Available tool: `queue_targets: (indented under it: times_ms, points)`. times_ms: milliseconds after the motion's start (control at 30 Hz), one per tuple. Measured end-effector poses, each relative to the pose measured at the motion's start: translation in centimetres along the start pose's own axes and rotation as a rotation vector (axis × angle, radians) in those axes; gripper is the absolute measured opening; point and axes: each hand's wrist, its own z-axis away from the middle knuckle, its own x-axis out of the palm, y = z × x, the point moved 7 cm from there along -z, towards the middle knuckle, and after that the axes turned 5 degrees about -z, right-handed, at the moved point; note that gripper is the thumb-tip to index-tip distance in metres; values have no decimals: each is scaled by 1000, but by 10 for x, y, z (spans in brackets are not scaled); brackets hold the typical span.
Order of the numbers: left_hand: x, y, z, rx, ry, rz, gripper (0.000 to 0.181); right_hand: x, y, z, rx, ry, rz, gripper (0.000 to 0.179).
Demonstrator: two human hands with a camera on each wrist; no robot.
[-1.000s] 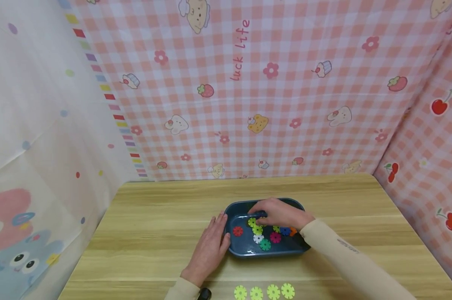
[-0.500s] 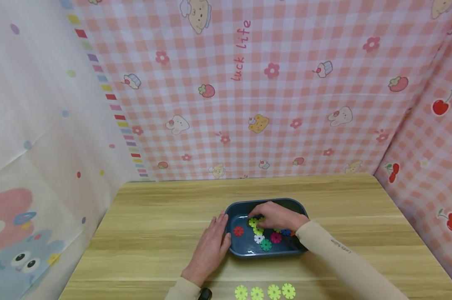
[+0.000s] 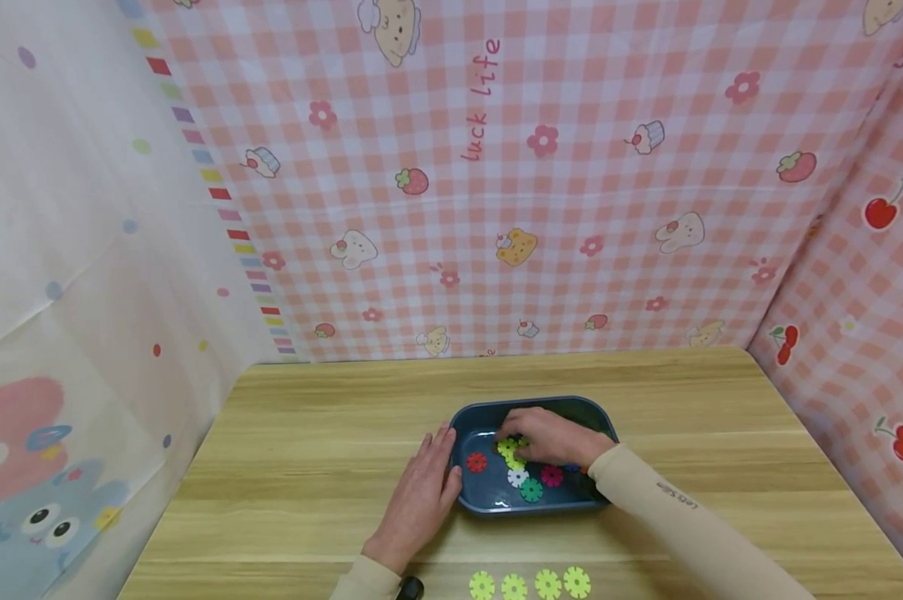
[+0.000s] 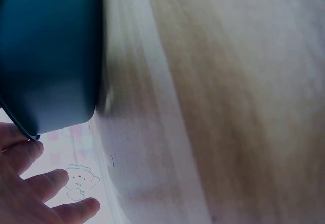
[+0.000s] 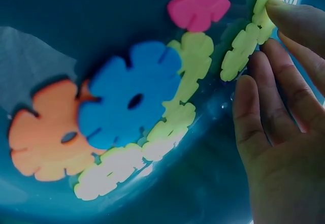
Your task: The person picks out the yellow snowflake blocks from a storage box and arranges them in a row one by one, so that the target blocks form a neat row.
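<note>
A dark blue tray point(image 3: 496, 512) holds several notched plastic snowflake discs. My right hand point(image 3: 552, 437) reaches into it from the right. In the right wrist view its thumb and fingers point(image 5: 277, 56) pinch a yellow-green snowflake disc point(image 5: 263, 10), part of which they hide. A second yellow-green disc point(image 5: 239, 51) lies right by the fingertips. My left hand point(image 3: 415, 500) rests against the tray's left side, fingers straight and fingertips at the rim, as the left wrist view also shows.
Red point(image 3: 477, 462), white point(image 3: 518, 477), green point(image 3: 531, 489) and magenta point(image 3: 552, 475) discs lie in the tray. Blue point(image 5: 132, 94) and orange point(image 5: 48, 132) discs overlap under my right hand. Several yellow-green discs point(image 3: 548, 584) form a row at the table's front edge.
My right hand has lowered slightly into the tray and its fingers have closed in on the yellow-green discs. My left hand stays at the rim.
</note>
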Motion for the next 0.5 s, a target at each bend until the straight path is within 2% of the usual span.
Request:
queue_targets:
  times_ms: [367, 500]
  points:
    - [0, 0, 0, 1, -2, -15, 55, 1, 0, 0, 23, -39, 74, 30]
    - [0, 0, 0, 3, 4, -18, 55, -4, -1, 3, 58, -52, 57, 29]
